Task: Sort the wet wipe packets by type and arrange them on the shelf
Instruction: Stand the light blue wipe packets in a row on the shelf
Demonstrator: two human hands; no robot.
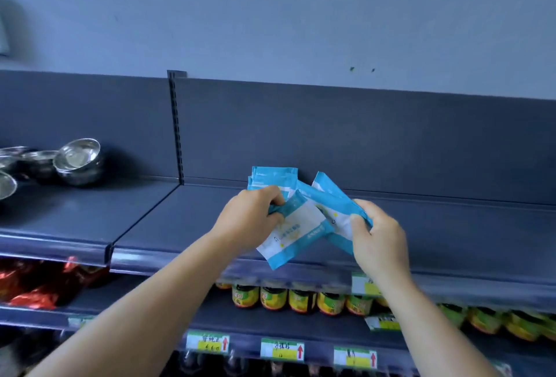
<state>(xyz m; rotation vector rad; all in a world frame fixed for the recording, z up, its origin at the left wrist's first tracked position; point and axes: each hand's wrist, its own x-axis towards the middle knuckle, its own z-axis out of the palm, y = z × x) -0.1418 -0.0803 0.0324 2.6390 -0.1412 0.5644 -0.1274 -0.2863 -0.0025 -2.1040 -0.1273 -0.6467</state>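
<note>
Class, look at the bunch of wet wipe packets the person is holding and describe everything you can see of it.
The wet wipe packets are flat, glossy pouches with blue ends and white middles bearing small printing too blurred to read. Several overlap in a loose fan, tilted at different angles, held above the dark top shelf. The left hand grips one side of the bunch and the right hand pinches the other.

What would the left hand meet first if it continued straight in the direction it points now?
Probably the blue packets standing against the shelf's back panel. The left hand, gripping other packets, points up and away toward them. Depth is unclear, so it may pass beside them and reach the panel.
</note>
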